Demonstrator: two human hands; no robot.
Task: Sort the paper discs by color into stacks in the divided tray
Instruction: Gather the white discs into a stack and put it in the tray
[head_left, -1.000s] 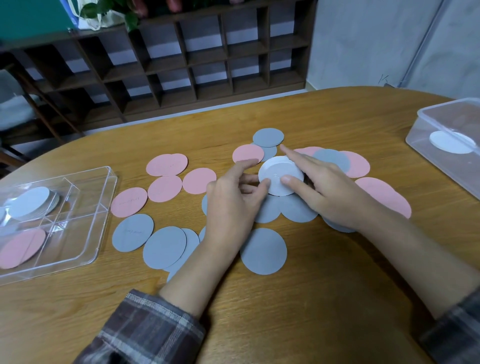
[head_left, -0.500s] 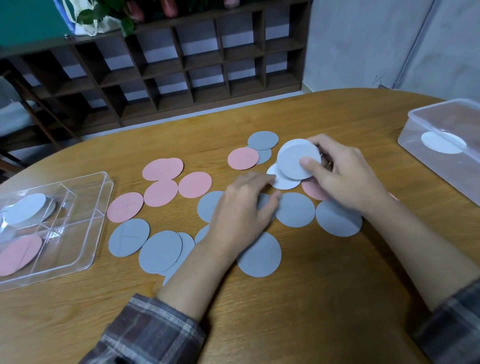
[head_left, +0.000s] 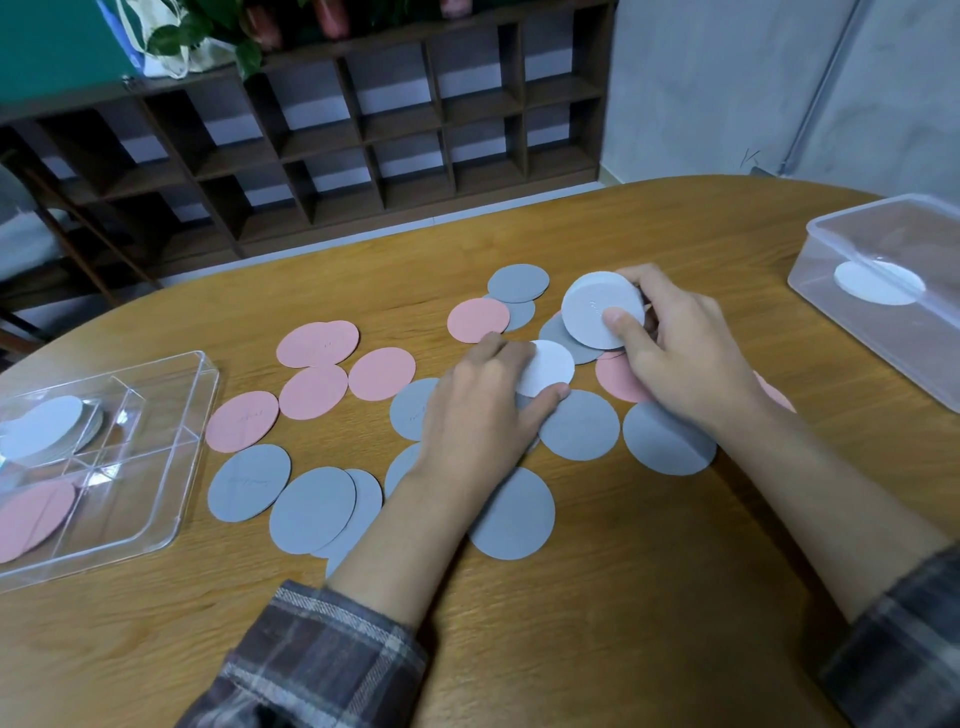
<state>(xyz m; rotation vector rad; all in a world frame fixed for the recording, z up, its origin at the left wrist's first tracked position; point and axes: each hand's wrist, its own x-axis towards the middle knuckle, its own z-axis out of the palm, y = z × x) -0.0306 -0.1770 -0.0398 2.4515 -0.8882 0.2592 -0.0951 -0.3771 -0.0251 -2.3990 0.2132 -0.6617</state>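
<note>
A dark cubby shelf (head_left: 363, 130) and a grey wall stand behind the rounded wooden tabletop (head_left: 623, 597) I am working over. The divided tray (head_left: 171, 499) sits at the left edge, with white discs in its far compartment and pink ones in the near compartment. A clear box (head_left: 872, 338) at the right edge holds one white disc. Pink discs (head_left: 317, 343) and grey discs (head_left: 249, 483) lie scattered flat across the middle, some overlapping. My right hand (head_left: 685, 353) has its grip closed on a small white stack (head_left: 592, 312), thumb on the face and fingers behind. It is tilted up off the tabletop, I judge so the next white one can be slid against it. My left hand (head_left: 478, 410) pinches a single white disc (head_left: 550, 364) between thumb and fingers, just beside that stack. From this angle I cannot be sure whether the disc has lifted off the grey discs beneath it. Thin paper lying flat is awkward to raise, which likely explains working at its edge. Gathering the whites first should mean one trip to the tray's far compartment.
</note>
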